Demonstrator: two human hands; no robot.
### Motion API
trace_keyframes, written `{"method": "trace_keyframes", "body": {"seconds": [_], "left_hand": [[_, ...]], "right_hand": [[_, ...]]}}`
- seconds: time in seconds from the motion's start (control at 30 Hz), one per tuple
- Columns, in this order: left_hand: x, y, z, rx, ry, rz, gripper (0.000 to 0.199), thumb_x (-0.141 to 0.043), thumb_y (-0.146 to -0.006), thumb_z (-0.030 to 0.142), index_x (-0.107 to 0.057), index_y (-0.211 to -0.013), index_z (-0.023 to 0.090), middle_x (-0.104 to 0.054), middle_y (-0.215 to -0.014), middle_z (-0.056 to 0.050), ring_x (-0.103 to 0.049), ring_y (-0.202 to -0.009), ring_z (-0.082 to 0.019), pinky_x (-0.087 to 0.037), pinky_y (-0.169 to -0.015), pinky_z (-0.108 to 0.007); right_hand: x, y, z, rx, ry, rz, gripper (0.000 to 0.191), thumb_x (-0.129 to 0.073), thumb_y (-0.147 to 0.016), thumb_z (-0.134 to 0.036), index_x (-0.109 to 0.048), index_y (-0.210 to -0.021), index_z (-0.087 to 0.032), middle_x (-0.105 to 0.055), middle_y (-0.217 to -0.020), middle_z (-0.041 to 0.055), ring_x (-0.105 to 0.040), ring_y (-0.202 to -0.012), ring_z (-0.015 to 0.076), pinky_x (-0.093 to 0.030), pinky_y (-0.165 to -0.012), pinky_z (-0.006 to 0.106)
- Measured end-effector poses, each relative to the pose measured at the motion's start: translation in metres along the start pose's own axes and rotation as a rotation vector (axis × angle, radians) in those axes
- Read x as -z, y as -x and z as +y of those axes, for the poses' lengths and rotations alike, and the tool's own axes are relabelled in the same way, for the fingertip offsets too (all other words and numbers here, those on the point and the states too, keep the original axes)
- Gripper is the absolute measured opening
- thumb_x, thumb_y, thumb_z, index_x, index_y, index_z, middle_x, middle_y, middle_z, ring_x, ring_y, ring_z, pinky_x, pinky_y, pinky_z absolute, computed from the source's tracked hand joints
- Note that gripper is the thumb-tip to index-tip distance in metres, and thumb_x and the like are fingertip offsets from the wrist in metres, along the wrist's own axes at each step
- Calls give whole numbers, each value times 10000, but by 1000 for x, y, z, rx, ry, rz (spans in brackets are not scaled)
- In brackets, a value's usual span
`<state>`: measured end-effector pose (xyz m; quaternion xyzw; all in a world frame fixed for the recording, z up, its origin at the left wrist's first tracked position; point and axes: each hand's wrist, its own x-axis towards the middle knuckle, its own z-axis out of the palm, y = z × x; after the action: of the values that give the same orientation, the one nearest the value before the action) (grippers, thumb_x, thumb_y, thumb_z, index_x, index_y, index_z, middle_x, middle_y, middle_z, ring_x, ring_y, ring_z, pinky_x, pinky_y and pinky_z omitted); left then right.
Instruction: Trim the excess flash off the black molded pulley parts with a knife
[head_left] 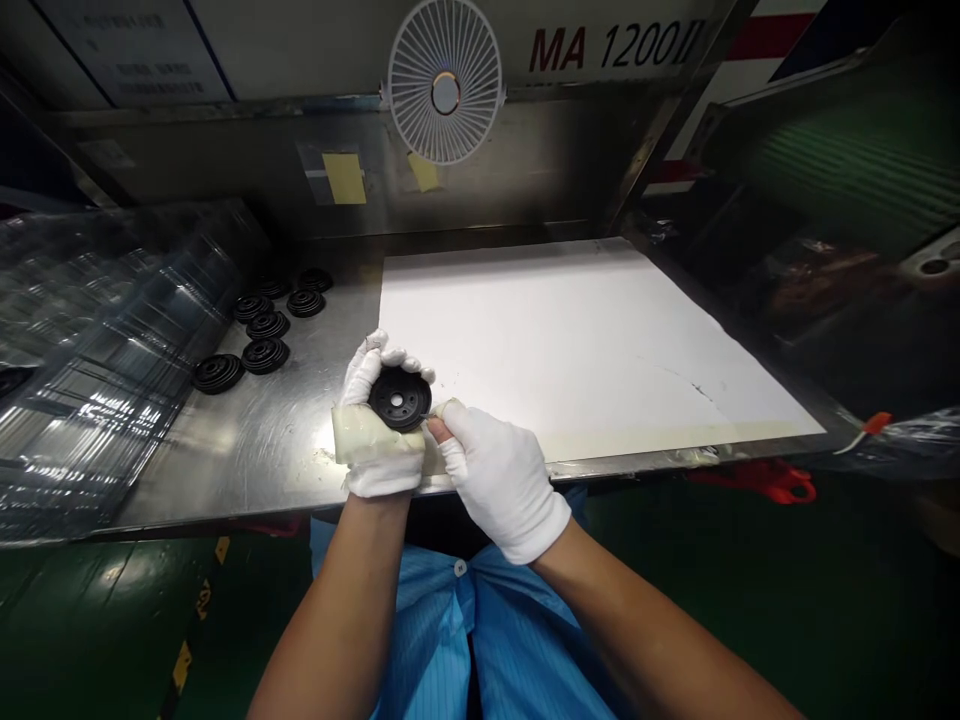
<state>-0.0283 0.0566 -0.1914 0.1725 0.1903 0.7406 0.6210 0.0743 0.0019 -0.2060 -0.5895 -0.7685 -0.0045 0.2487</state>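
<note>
the blue smock [457, 625] sits nearest, just below the hands. at the near left corner of the white sheet [570, 340], the white-gloved left hand [379, 425] holds a black ribbed rubber disc [400, 398] firmly against its curled fingers. the gloved right hand [499, 480] grips the disc's rim in a narrow pinch. left of the sheet, seven more discs [264, 328] lie on the steel bench [247, 450], with clear plastic trays [112, 330] farther left. a white fan [445, 80] is mounted beyond the sheet.
</note>
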Motion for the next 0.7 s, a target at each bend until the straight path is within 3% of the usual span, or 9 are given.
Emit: {"method": "trace_keyframes", "body": {"seconds": [0.17, 0.27, 0.37, 0.47, 0.7], "left_hand": [[0, -1, 0, -72, 10, 26, 207, -554, -772, 129, -604, -959, 204, -602, -807, 14, -582, -745, -105, -481, -769, -268], [5, 0, 9, 129, -28, -58, 264, -516, -763, 171, -603, -1012, 182, -637, -932, -64, -609, -878, -189, -488, -827, -369], [10, 0, 17, 256, -57, -129, 299, -488, -728, 196, -615, -995, 151, -635, -854, -84, -617, -806, -206, -507, -757, -379], [11, 0, 18, 210, -65, -103, 267, -504, -709, 165, -620, -949, 152, -597, -724, -31, -597, -687, -154, -503, -684, -308], [3, -1, 12, 156, -11, 27, 110, -584, -761, 171, -591, -870, 177, -554, -663, 27, -566, -633, -102, -487, -680, -251]], "right_hand": [[-2, 0, -7, 25, -69, 3, 185, -397, -994, -327, -512, -879, -237, -623, -833, -42, -547, -711, 139, -250, -579, 269], [1, -3, -4, 43, -102, -17, 204, -389, -996, -319, -521, -869, -231, -624, -853, -34, -551, -730, 137, -276, -597, 257], [6, -9, 4, 42, -100, -49, 210, -377, -1000, -337, -531, -905, -230, -624, -871, -25, -559, -747, 136, -304, -617, 245], [7, -14, 9, 20, -31, -26, 210, -366, -1001, -354, -534, -951, -240, -625, -854, -21, -567, -759, 147, -303, -616, 251], [-1, -9, 3, 30, 74, -20, 203, -371, -994, -375, -532, -946, -261, -614, -814, -33, -563, -720, 161, -240, -575, 287]]}}
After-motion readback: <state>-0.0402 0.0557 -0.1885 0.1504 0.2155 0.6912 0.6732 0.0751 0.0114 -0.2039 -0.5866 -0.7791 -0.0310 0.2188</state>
